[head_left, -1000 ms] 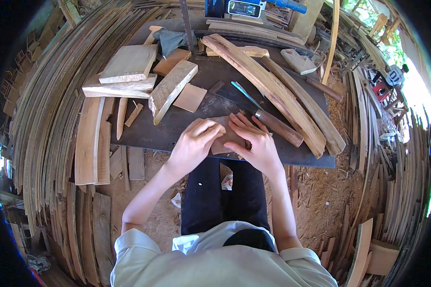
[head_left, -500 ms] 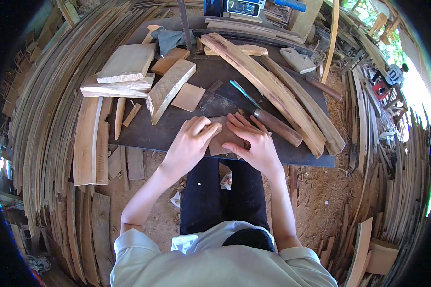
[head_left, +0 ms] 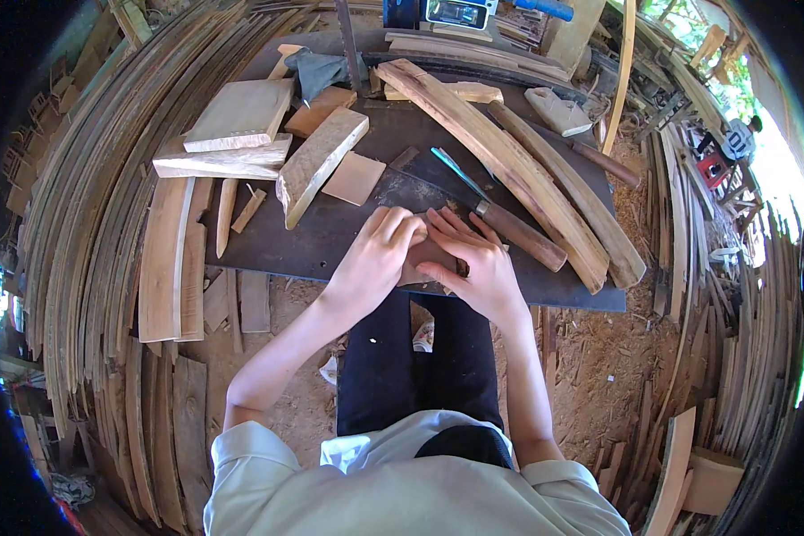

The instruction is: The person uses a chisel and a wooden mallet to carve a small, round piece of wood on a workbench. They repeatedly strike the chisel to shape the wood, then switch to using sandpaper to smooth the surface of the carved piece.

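A flat brown square piece (head_left: 416, 265) lies at the near edge of the dark tabletop, partly covered by my hands. My left hand (head_left: 380, 259) is closed above its left side, fingers bent into a pinch; whatever they grip is hidden. Across the right side of the piece, my right hand (head_left: 475, 272) rests with fingers stretched and thumb apart. Just beyond it lies a wide-bladed tool with a wooden handle (head_left: 523, 234) and metal collar. A light-blue pen (head_left: 456, 168) sits on its blade. A small square wooden tile (head_left: 355, 178) lies farther off to the left.
Two long curved wooden pieces (head_left: 509, 165) slant across the table's right. Thick wooden blocks (head_left: 239, 116) are stacked at the left, beside a grey cloth (head_left: 317, 73). Another wooden-handled tool (head_left: 606, 165) lies far right. Timber stacks (head_left: 89, 223) flank the table; a person (head_left: 737, 141) is at the far right.
My left hand has shifted slightly right and away from me over the brown piece, closer to my right hand. My right hand stays nearly in place.
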A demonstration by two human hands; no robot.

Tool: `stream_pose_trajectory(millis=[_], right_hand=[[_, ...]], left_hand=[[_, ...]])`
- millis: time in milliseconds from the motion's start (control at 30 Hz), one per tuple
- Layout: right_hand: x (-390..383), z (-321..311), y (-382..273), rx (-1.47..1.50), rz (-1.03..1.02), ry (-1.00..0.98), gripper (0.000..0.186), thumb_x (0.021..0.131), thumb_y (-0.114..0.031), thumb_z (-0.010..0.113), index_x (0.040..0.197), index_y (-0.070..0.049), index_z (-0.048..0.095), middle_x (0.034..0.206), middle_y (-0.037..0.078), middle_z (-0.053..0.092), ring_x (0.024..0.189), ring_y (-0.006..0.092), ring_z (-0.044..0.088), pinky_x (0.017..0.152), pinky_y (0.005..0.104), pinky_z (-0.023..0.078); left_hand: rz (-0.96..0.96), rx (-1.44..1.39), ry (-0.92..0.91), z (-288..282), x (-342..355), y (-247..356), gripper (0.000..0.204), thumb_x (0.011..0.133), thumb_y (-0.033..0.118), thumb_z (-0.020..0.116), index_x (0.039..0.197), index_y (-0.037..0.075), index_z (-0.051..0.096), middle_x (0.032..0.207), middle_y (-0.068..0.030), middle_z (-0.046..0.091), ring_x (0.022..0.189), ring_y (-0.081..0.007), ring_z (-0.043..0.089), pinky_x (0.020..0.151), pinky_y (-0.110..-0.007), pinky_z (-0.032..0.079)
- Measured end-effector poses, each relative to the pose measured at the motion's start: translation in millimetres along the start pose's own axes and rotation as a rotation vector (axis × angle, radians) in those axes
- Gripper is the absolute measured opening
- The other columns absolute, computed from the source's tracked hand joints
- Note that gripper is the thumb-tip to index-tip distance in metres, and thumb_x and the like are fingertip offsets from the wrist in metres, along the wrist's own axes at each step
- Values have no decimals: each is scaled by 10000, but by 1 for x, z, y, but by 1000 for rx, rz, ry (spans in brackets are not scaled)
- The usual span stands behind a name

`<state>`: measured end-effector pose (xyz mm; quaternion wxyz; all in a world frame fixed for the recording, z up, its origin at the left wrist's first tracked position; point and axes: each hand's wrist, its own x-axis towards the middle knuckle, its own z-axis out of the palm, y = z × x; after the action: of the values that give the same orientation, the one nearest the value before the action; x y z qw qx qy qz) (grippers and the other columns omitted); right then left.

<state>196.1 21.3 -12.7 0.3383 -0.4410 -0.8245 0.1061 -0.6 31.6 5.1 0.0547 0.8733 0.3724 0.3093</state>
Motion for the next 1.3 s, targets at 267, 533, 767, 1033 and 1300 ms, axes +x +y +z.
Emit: stream_pose_trajectory(millis=[267, 533, 767, 1033, 1300], right_hand=[[1, 1, 1, -28, 9, -9, 503, 820, -348, 745, 1220, -56, 657, 1370, 85, 581, 1331, 245, 491, 1120, 476, 350], [1, -1, 0, -36, 14, -28, 508, 821, -363, 737, 1223, -63, 656, 1376, 79, 577, 1341, 228, 480, 1126, 472, 343], [1, 0, 0, -46, 11, -30, 512, 826, -376, 731, 1226, -66, 654, 1378, 74, 576, 1340, 230, 482, 1126, 473, 342], [1, 0, 4, -57, -8, -24, 513, 824, -374, 732, 1226, -66, 654, 1372, 79, 581, 1330, 231, 492, 1121, 474, 349], [1, 1, 2, -46, -6, -16, 519, 820, -380, 736, 1223, -63, 655, 1369, 80, 583, 1327, 242, 496, 1118, 469, 355]], left_hand=[[27, 66, -76, -1, -10, 16, 184, 795, -46, 605, 969, -9, 559, 1025, -103, 531, 1012, -286, 546, 910, -396, 474], [119, 350, -137, 1, -8, 18, 121, 782, -7, 606, 892, -12, 556, 1002, -104, 524, 989, -273, 541, 914, -377, 474], [-25, 34, -20, 4, 4, -4, 122, 824, -47, 583, 937, -19, 549, 995, -102, 523, 948, -290, 544, 884, -390, 472], [4, -27, 6, 2, -10, 14, 112, 838, -30, 590, 933, -4, 536, 961, -116, 519, 921, -318, 546, 846, -410, 469], [-37, -66, 48, 6, -2, 2, 153, 811, -31, 610, 946, -1, 545, 963, -116, 522, 923, -312, 543, 852, -409, 467]])
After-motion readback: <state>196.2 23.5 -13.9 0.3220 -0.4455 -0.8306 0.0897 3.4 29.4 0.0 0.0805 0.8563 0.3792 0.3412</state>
